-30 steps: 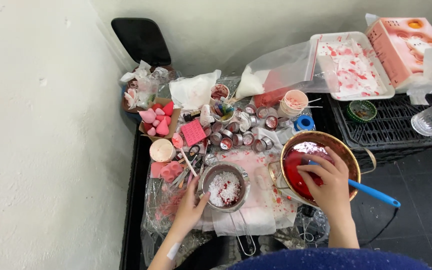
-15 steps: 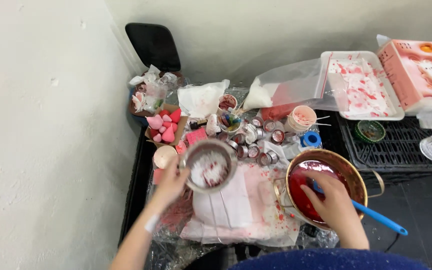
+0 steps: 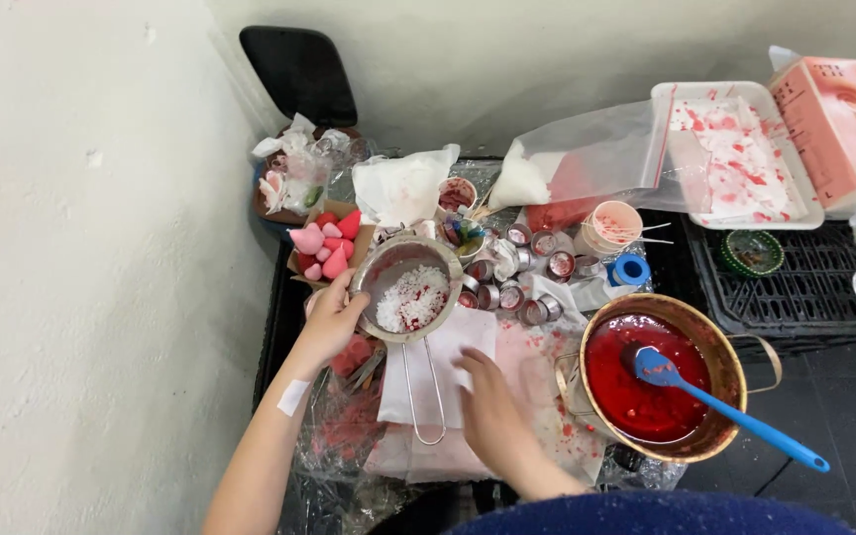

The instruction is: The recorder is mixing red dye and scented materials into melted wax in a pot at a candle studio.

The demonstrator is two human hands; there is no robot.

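Our left hand [image 3: 332, 319] grips the round metal strainer [image 3: 407, 290] by its left rim, wire handle pointing toward us, beside our flat, empty right hand [image 3: 487, 404]

Left hand [image 3: 332, 322] gripping the rim of a metal strainer [image 3: 407, 289] of white flakes, right hand [image 3: 492, 411] on stained paper [image 3: 443, 342], blue spatula [image 3: 720, 408] in a pot of red liquid [image 3: 661, 388]
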